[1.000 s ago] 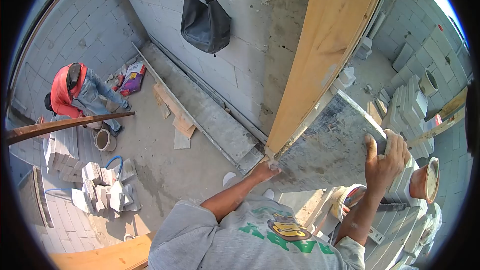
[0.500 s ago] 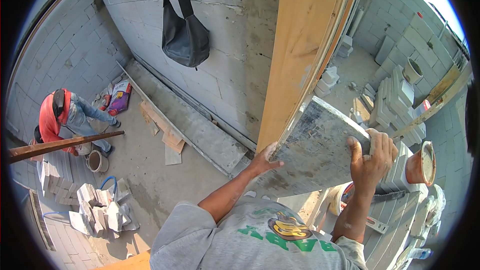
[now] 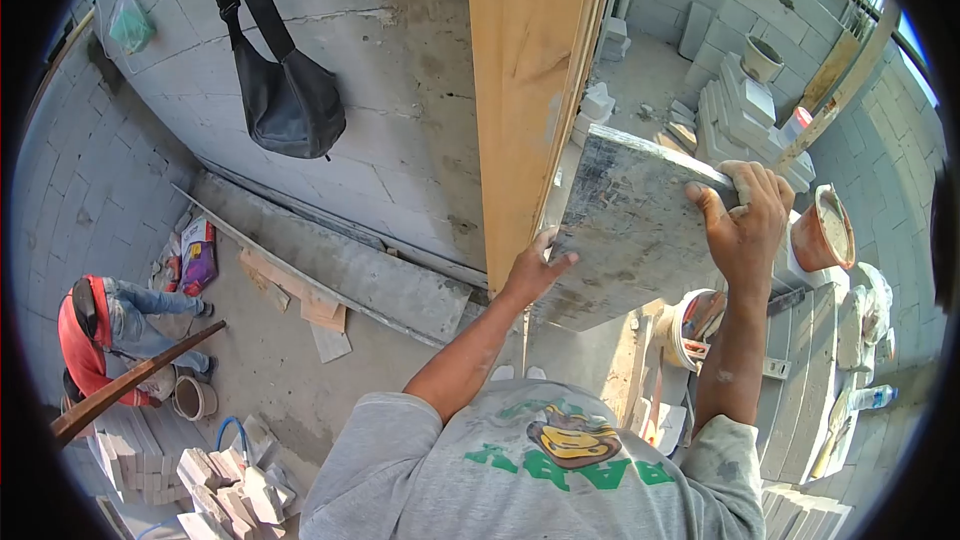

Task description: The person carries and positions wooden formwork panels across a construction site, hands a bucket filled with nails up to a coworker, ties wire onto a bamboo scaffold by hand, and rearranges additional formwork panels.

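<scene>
A flat, dark board smeared with dried mortar is held tilted in front of me, beside the wooden door frame. My left hand is closed on its left edge, close to the frame, with the thumb over the board's face. My right hand grips the board's upper right corner, fingers curled over the far edge and thumb on the face. The fingertips behind the board are hidden.
A black bag hangs on the block wall. At right stand a mortar bucket, a tool bucket and stacked blocks. At left, a person in red bends near broken blocks and a wooden pole.
The view has swung, so the bag and frame sit further left. The board and my right hand appear higher in view. Both hands keep hold of the board.
</scene>
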The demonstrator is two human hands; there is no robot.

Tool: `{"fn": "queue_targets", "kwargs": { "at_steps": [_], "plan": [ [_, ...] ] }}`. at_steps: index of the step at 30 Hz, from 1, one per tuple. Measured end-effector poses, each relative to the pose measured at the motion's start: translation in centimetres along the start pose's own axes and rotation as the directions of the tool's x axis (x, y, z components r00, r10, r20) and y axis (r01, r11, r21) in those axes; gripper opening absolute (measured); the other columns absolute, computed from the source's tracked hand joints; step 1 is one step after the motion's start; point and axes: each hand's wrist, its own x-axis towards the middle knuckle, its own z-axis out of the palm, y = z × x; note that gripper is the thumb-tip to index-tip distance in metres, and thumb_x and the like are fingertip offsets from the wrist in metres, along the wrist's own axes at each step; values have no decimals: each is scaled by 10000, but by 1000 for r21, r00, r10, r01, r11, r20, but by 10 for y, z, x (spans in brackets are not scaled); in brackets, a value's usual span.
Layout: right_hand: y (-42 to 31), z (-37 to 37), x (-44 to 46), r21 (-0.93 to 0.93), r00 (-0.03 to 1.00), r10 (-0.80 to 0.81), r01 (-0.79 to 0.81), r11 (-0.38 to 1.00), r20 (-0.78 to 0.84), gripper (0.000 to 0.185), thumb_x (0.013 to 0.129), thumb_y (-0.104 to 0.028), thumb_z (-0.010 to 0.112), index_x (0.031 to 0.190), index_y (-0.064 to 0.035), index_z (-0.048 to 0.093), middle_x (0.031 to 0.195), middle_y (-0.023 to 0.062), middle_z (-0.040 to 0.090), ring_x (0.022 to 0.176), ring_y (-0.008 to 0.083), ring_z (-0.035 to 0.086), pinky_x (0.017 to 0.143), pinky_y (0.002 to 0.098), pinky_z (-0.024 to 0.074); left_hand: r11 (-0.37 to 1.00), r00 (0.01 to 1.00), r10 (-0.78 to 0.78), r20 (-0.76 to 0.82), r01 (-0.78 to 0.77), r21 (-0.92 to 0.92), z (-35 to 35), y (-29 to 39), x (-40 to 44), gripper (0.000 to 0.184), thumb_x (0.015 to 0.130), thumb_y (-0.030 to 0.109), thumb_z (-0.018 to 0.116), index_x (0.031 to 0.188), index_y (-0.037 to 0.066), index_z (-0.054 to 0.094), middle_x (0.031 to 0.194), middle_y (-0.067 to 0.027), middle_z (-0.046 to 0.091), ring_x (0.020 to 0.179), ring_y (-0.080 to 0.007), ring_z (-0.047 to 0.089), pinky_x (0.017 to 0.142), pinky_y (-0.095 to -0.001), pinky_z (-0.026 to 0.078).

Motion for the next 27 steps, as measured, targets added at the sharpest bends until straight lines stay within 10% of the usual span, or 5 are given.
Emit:
{"fn": "queue_targets", "kwargs": {
  "at_steps": [17,27],
  "plan": [
    [69,3,-25,51,994,94,-92,994,-52,417,663,-435,724,812,-63,607,747,61,578,762,243,539,790,357,331,998,994,-19,111,12,66,28,-56,2,813,706,370,735,1327,3,359,1279,-217,458,1218,-294,425,1005,-352,337],
    [136,3,-17,162,996,-48,60,985,-76,471,670,-507,692,788,-58,612,731,63,574,700,246,518,771,356,338,990,839,-138,526,107,90,77,-8,57,608,738,386,712,1192,21,536,1074,-114,631,990,-209,582,875,-314,430]
  ]
}}
